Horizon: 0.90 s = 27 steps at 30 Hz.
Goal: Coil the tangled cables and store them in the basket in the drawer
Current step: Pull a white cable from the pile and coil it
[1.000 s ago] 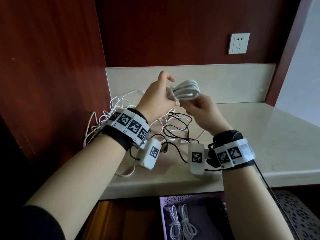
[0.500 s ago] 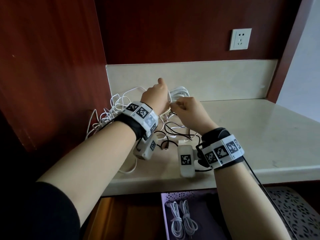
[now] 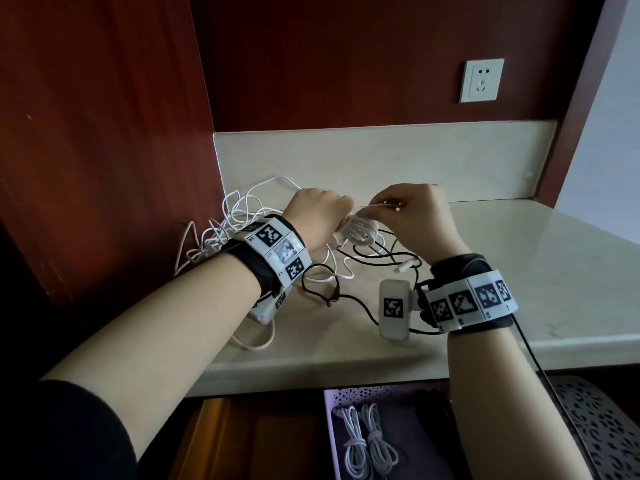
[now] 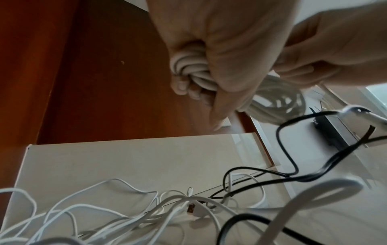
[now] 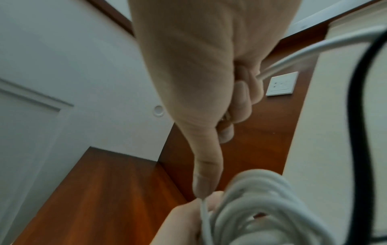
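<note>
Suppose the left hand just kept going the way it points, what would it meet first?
Probably the right hand: the left hand, gripping the white coil, points rightward at it, almost touching. Depth is hard to judge.

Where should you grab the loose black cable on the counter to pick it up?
Probably at the black cable's raised loop near the counter's middle, coming from above and the right. There it arches clear of the surface, so fingers can slip under. Further left it crosses the tangled white cables, and pulling there may drag them along.
</note>
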Each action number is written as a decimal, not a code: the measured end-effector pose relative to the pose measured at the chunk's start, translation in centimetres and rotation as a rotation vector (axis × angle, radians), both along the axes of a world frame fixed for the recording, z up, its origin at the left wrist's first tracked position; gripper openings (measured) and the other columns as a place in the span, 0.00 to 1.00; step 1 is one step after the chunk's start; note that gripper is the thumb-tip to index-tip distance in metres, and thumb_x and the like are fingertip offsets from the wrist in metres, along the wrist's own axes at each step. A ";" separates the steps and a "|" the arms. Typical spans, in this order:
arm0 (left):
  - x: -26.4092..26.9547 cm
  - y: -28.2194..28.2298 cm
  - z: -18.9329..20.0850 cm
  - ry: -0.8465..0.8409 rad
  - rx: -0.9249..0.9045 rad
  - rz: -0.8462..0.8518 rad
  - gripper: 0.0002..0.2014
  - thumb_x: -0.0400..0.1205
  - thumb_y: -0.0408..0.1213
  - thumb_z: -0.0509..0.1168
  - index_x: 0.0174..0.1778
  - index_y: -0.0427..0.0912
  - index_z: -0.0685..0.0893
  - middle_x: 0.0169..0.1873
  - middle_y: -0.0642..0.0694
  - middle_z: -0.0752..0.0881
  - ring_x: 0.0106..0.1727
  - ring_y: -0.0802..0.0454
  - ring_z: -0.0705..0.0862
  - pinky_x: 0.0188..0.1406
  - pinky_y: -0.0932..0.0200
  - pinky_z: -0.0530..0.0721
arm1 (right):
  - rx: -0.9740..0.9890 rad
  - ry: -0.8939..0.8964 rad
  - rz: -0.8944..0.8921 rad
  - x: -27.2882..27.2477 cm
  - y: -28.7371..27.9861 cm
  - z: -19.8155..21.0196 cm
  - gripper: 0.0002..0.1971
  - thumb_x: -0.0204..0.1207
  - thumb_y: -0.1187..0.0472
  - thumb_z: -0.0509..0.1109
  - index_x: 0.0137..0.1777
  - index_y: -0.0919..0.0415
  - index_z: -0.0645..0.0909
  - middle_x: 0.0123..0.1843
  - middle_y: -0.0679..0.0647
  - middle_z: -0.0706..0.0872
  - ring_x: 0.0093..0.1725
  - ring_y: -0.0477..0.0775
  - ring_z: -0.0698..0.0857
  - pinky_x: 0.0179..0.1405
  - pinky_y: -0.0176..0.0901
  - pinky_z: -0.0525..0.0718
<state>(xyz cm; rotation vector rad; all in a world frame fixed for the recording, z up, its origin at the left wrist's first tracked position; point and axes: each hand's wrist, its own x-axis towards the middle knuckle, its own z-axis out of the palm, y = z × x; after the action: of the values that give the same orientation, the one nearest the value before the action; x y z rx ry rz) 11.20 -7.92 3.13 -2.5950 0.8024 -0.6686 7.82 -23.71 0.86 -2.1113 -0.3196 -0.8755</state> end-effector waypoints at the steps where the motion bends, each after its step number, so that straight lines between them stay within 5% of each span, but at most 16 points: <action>1: -0.1 0.2 0.1 0.000 -0.003 -0.038 0.08 0.81 0.32 0.61 0.56 0.41 0.78 0.48 0.42 0.85 0.50 0.39 0.83 0.38 0.54 0.68 | 0.057 0.025 0.027 0.0 -0.2 -0.1 0.06 0.63 0.56 0.82 0.33 0.54 0.88 0.31 0.51 0.87 0.31 0.49 0.81 0.34 0.44 0.79; 4: -0.1 1.1 0.4 0.013 -0.058 -0.178 0.11 0.77 0.26 0.61 0.53 0.41 0.79 0.44 0.41 0.84 0.48 0.37 0.82 0.37 0.52 0.69 | 0.188 0.040 0.155 -0.3 -0.7 0.0 0.05 0.65 0.63 0.81 0.34 0.55 0.87 0.32 0.47 0.88 0.32 0.51 0.81 0.35 0.39 0.78; 9: 0.3 2.5 0.7 0.033 -0.121 -0.431 0.17 0.63 0.19 0.70 0.47 0.37 0.85 0.31 0.40 0.82 0.31 0.38 0.82 0.28 0.53 0.75 | 0.320 0.023 0.151 0.3 -1.1 -0.4 0.04 0.70 0.61 0.78 0.36 0.53 0.86 0.27 0.41 0.82 0.24 0.37 0.74 0.29 0.27 0.71; 13: -0.6 1.5 0.8 0.273 -0.605 -0.556 0.17 0.72 0.31 0.77 0.54 0.34 0.82 0.37 0.50 0.83 0.36 0.48 0.81 0.35 0.62 0.73 | 0.303 0.019 0.224 0.8 -0.2 -0.8 0.08 0.77 0.69 0.70 0.43 0.57 0.87 0.31 0.48 0.84 0.29 0.40 0.78 0.31 0.33 0.77; 16: -1.2 0.7 1.6 0.479 -0.962 -0.472 0.24 0.70 0.31 0.79 0.55 0.40 0.72 0.37 0.56 0.79 0.33 0.67 0.77 0.31 0.74 0.72 | 0.180 0.079 0.235 1.0 0.3 -1.1 0.15 0.79 0.74 0.61 0.38 0.56 0.82 0.28 0.54 0.79 0.22 0.44 0.75 0.24 0.36 0.71; 18: -1.4 0.6 2.4 0.539 -1.102 -0.448 0.21 0.71 0.24 0.75 0.52 0.42 0.72 0.36 0.56 0.79 0.29 0.70 0.77 0.28 0.74 0.72 | 0.069 0.142 0.258 0.8 0.7 -1.1 0.15 0.81 0.72 0.60 0.48 0.50 0.79 0.31 0.51 0.81 0.22 0.45 0.77 0.25 0.31 0.73; 20: -1.4 0.9 3.3 0.534 -1.269 -0.397 0.19 0.70 0.19 0.71 0.50 0.44 0.77 0.33 0.54 0.79 0.28 0.65 0.76 0.26 0.69 0.72 | -0.079 0.191 0.259 0.5 1.0 -0.9 0.14 0.82 0.70 0.60 0.56 0.50 0.78 0.35 0.47 0.85 0.28 0.49 0.83 0.31 0.34 0.79; 22: -1.0 1.3 4.1 0.509 -1.403 -0.314 0.17 0.70 0.18 0.69 0.48 0.42 0.80 0.30 0.51 0.77 0.26 0.57 0.72 0.22 0.66 0.69 | -0.210 0.209 0.219 0.2 1.3 -0.6 0.09 0.81 0.68 0.61 0.52 0.57 0.81 0.37 0.46 0.87 0.37 0.54 0.86 0.42 0.42 0.81; 27: 0.0 2.8 4.5 0.458 -1.482 -0.111 0.15 0.68 0.17 0.65 0.36 0.43 0.78 0.30 0.47 0.76 0.24 0.51 0.70 0.15 0.67 0.66 | -0.487 0.162 0.016 -0.2 1.5 -0.1 0.08 0.80 0.56 0.66 0.48 0.49 0.88 0.46 0.39 0.87 0.54 0.44 0.77 0.62 0.46 0.60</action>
<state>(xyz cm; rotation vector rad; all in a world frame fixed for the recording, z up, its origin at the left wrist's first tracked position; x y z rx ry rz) 11.23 -5.10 7.58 -4.1783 0.6522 -0.9216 7.66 -22.22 0.72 -2.6049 -0.5033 -0.6558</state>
